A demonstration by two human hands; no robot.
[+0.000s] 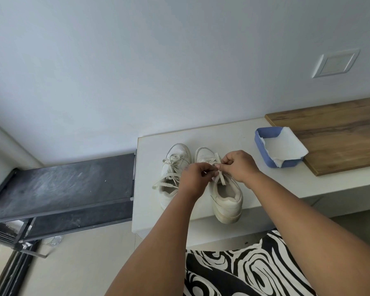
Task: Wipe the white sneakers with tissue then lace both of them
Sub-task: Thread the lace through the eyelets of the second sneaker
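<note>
Both my forearms reach forward from six o'clock, wrists meeting over the right sneaker (224, 195). My left hand (193, 178) and my right hand (237, 165) each pinch its lace (221, 178) with curled fingers, knuckles nearly touching. The left sneaker (173, 167) sits just beside, at nine o'clock, laces loose. Both stand on a white counter (233, 133) against a pale wall. At two o'clock a blue tray (263, 150) holds tissue (284, 146), touching a wooden board (333, 133).

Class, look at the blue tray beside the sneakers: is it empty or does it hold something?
Not empty. The blue tray holds white tissue, which drapes over its right rim.
</note>
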